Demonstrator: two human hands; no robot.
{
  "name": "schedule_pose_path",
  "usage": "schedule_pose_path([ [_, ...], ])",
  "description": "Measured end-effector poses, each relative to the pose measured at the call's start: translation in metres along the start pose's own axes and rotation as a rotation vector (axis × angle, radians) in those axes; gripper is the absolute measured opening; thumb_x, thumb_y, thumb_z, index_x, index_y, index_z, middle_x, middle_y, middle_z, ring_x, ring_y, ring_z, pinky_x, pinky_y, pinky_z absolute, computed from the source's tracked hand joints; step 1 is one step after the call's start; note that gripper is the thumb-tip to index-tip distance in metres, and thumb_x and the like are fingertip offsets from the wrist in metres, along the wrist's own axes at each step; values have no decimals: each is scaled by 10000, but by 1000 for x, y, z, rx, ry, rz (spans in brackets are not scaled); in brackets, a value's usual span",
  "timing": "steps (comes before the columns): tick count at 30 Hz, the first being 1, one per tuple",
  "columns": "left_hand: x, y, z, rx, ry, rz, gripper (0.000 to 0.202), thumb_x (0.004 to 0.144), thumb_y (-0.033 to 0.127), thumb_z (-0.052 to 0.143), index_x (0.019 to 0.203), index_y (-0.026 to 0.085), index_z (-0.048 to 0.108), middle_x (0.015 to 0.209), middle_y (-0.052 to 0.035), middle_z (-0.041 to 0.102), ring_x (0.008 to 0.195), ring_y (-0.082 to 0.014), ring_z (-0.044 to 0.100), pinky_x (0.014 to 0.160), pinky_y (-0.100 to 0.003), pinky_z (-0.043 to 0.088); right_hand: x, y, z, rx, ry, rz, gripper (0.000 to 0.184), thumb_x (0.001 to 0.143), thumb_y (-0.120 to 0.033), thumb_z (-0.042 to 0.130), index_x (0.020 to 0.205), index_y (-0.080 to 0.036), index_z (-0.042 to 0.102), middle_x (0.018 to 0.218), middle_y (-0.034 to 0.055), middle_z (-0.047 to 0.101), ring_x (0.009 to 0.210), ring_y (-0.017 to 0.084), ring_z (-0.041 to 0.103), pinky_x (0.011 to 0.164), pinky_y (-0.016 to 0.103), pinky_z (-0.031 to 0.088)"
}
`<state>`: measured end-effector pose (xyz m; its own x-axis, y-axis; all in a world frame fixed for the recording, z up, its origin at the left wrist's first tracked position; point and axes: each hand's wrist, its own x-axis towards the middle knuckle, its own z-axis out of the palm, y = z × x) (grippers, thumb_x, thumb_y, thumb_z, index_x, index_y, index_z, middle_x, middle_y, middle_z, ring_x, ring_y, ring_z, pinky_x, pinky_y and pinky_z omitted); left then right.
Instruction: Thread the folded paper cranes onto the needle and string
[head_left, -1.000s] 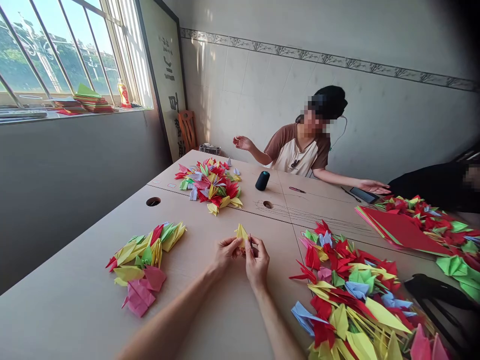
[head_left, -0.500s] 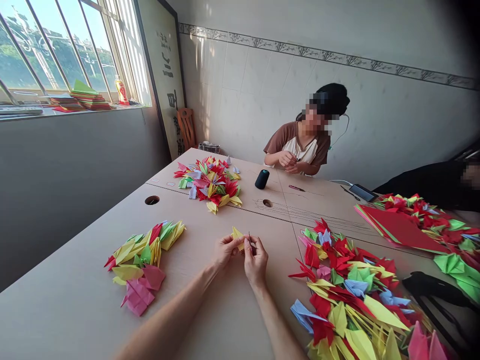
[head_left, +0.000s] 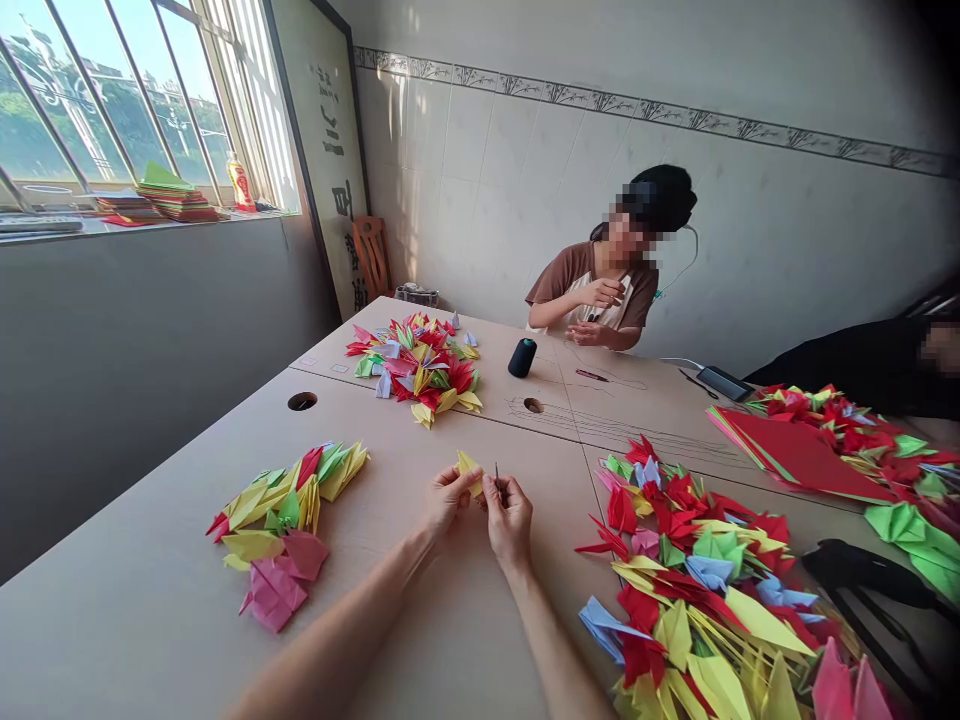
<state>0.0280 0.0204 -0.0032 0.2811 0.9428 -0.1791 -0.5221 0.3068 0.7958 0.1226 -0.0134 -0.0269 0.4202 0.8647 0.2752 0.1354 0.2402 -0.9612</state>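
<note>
My left hand [head_left: 448, 503] holds a small yellow folded paper crane [head_left: 467, 473] above the tabletop. My right hand [head_left: 508, 518] is close beside it, its fingertips pinching a thin dark needle [head_left: 496, 479] that points upward. Any thread on the needle is too fine to make out. Both hands hover over the bare pale wooden table [head_left: 390, 620]. To my left lies a pile of yellow, green and pink paper cranes [head_left: 285, 520], and to my right a larger mixed pile [head_left: 690, 570].
A person [head_left: 592, 290] across the table works with both hands raised. A further crane pile [head_left: 416, 370], a black thread spool [head_left: 522, 357], red paper sheets [head_left: 795, 455], a phone [head_left: 724, 383] and black scissors [head_left: 862, 580] lie about. Another person's dark sleeve [head_left: 840, 365] shows at right.
My hands have shifted slightly left and closer together, with the needle and yellow crane still held. The person across has raised both hands towards the chest, and the view has tilted slightly.
</note>
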Motion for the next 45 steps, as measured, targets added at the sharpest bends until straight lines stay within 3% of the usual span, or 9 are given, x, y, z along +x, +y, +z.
schedule_pose_path([
  [6, 1, 12, 0, 71, -73, -133, 403, 548, 407, 785, 629, 144, 490, 476, 84, 371, 379, -9, 205, 380, -192, 91, 1, 2, -2, -60, -42, -36, 342, 832, -473, 525, 693, -161, 523, 573, -20, 507, 539, 104, 462, 514, 204, 396],
  [16, 6, 24, -8, 219, -89, -138, 405, 554, 458, 759, 590, 142, 508, 464, 78, 355, 384, -20, 198, 400, -215, 82, 1, -1, 0, -79, -60, -55, 351, 828, -478, 523, 665, -167, 522, 545, -23, 495, 516, 105, 461, 491, 199, 396],
  [21, 7, 34, -9, 355, -63, -65, 386, 538, 444, 763, 564, 127, 544, 493, 53, 410, 424, -32, 238, 423, -215, 112, 1, 2, 0, -63, -78, -23, 362, 821, -491, 527, 659, -168, 503, 549, -27, 479, 514, 100, 440, 483, 196, 375],
  [30, 8, 46, -11, 448, -119, -101, 429, 616, 536, 679, 592, 118, 586, 430, 76, 298, 411, -41, 194, 427, -222, 93, 2, 3, 0, -12, -77, -13, 353, 810, -481, 548, 683, -153, 536, 540, -29, 476, 485, 89, 407, 439, 192, 356],
  [38, 15, 55, -9, 537, -180, -82, 347, 636, 442, 694, 616, 98, 652, 443, 36, 399, 412, -49, 282, 403, -203, 147, 3, 3, 1, 37, -43, 35, 380, 782, -513, 571, 652, -157, 542, 511, -36, 477, 462, 90, 417, 442, 195, 349],
  [41, 26, 67, -7, 497, -113, -94, 304, 594, 378, 740, 603, 85, 662, 424, 33, 405, 392, -43, 290, 385, -190, 152, 3, 5, 1, 81, -34, 49, 390, 776, -521, 574, 684, -142, 581, 546, -10, 528, 489, 100, 458, 465, 203, 374],
  [43, 44, 83, -8, 422, 27, -34, 272, 547, 314, 779, 608, 76, 662, 423, 22, 440, 375, -47, 331, 373, -182, 190, 2, 6, 1, 145, -41, 72, 395, 788, -524, 560, 699, -140, 586, 576, 5, 549, 529, 112, 491, 496, 211, 394],
  [45, 69, 105, -12, 321, 206, 112, 234, 532, 239, 789, 634, 77, 656, 465, -7, 511, 378, -62, 396, 373, -184, 268, 2, 7, 1, 200, -48, 101, 389, 801, -521, 548, 705, -146, 581, 592, 6, 549, 575, 121, 515, 535, 219, 413],
])
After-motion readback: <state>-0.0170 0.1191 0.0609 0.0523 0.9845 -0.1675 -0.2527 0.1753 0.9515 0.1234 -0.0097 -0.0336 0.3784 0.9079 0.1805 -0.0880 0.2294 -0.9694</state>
